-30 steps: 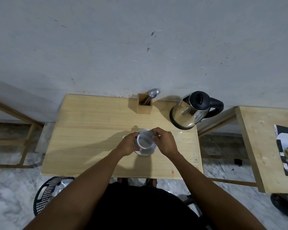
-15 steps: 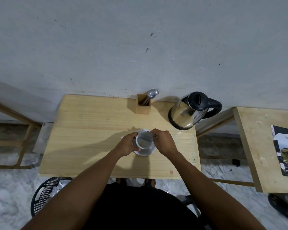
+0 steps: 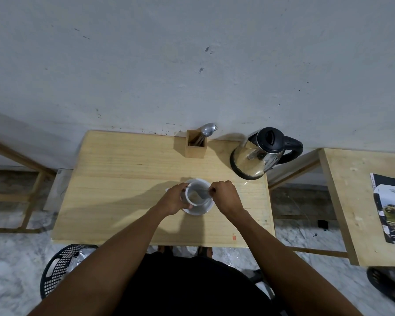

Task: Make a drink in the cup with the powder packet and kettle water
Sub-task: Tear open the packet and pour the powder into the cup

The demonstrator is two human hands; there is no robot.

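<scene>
A white cup (image 3: 194,190) stands on a white saucer (image 3: 203,209) near the front of the wooden table (image 3: 123,179). Brownish liquid shows inside the cup. My left hand (image 3: 175,198) grips the cup's left side. My right hand (image 3: 225,196) pinches the handle of a metal spoon (image 3: 203,193) that dips into the cup. The steel kettle (image 3: 258,153) with a black lid and handle stands at the table's back right, apart from both hands. No powder packet is in sight.
A wooden holder (image 3: 195,144) with cutlery stands at the back edge against the wall. A second wooden table (image 3: 351,201) with a magazine (image 3: 390,208) is to the right. A black basket (image 3: 62,267) sits on the floor at front left.
The spoon in my right hand has shifted a little inside the cup. Both hands stay at the cup, and the view has drifted slightly.
</scene>
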